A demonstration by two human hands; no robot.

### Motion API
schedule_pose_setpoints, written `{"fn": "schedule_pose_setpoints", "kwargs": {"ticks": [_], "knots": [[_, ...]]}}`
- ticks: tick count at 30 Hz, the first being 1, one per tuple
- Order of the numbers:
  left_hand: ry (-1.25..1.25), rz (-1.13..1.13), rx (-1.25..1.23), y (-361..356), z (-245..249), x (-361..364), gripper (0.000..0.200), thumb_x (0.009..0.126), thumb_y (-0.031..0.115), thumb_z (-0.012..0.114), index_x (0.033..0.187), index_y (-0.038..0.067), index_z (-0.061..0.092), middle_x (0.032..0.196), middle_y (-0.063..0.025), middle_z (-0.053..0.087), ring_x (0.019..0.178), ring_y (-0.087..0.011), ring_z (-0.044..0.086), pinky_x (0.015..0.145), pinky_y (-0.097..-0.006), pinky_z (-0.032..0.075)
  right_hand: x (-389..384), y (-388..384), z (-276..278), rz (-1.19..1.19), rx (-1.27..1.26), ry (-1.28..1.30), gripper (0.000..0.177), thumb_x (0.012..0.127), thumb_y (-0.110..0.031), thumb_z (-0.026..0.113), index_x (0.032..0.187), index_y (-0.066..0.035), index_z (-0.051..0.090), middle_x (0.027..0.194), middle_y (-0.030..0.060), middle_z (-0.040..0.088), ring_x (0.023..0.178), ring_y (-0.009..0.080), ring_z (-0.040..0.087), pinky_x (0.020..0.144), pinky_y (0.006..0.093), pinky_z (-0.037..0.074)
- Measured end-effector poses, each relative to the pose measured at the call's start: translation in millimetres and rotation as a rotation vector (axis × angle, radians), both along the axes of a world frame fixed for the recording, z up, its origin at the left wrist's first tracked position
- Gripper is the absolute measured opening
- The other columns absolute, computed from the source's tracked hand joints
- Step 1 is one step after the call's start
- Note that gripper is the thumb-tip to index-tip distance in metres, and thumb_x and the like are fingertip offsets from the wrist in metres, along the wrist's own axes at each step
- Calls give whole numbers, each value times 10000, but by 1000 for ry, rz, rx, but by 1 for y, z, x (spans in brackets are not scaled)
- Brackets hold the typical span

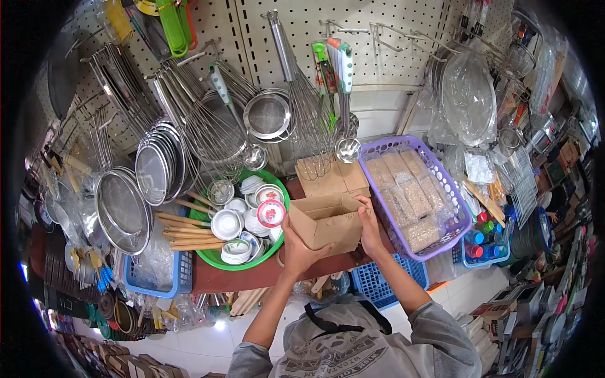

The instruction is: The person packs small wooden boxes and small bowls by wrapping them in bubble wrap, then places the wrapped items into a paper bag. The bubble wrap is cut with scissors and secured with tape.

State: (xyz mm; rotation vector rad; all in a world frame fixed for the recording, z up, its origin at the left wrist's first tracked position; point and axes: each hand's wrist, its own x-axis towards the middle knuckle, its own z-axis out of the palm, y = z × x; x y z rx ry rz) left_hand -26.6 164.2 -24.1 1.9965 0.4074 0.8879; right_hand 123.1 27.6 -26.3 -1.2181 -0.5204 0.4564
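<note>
Between my two hands is a small brown cardboard box (343, 233), its top open toward me and an inner flap or divider showing. My left hand (304, 247) grips its left side, with the thumb along the lower front. On the right side, my right hand (368, 220) holds the upper edge with its fingers closed on the card. Just behind the box lies another brown cardboard piece (328, 175) on the red-brown shelf. To the left of my left hand stands a green basin (220, 263) full of small white bowls (227, 223).
A purple basket (413, 253) with bagged light-brown packs (409, 189) stands right of the box. Strainers (268, 115) and whisks (302, 107) hang from the pegboard above. Blue baskets (391, 283) sit below the shelf's front edge. Wooden handles (189, 234) jut over the basin's left rim.
</note>
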Motion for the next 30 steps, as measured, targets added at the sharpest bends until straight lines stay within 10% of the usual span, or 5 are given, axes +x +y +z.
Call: {"fn": "schedule_pose_setpoints", "kwargs": {"ticks": [9,13,30], "knots": [[35,-223,15,16,-13,-18,1128,673,248,863,1439,-41,87,1371,-265,345,1302,-381,407,1084,-436,350,-16,3,34,291,231,265,698,996,-629,244,1449,-103,321,1487,88,353,1383,236,341,1140,415,264],[30,-292,171,30,-5,-23,1076,662,200,858,1423,-2,124,1320,-222,366,1272,-340,412,1073,-421,345,-3,1,10,421,175,521,759,986,-635,285,1540,-120,223,1516,95,351,1388,253,343,1137,430,280],[51,-261,171,43,7,-42,1097,524,275,888,1412,40,289,1301,-214,426,1237,-390,443,1063,-446,387,-2,-11,8,709,33,215,978,839,-744,511,1543,-128,225,1534,93,329,1379,243,369,1093,440,355]]}}
